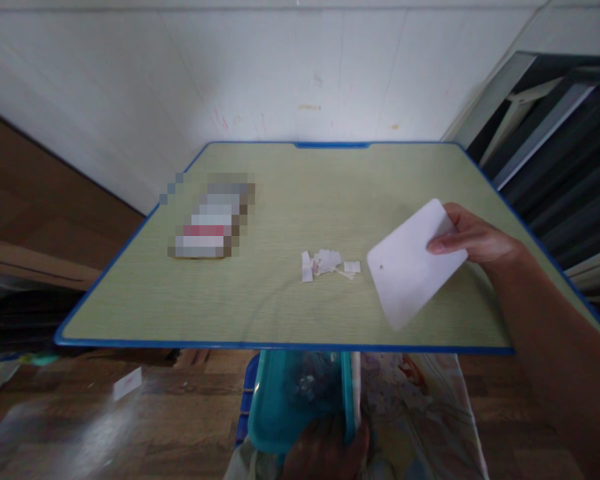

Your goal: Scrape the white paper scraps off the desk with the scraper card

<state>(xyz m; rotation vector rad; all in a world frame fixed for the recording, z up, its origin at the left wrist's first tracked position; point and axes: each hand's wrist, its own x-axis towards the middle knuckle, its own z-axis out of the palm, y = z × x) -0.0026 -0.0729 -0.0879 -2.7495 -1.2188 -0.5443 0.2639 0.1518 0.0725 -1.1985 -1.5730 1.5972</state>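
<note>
Scraps point(307, 385) in teal bin point(275, 413), L hand point(325, 450)

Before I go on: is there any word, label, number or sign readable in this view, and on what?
None can be read.
Pixelated object on the table: red and white bands, nothing legible.
White card in the right hand: blank except one small dark dot.
Paper scraps: no print visible.
Slip on the floor: faint reddish mark, too blurred.
Teal bin at the left hand: no label showing.
</note>
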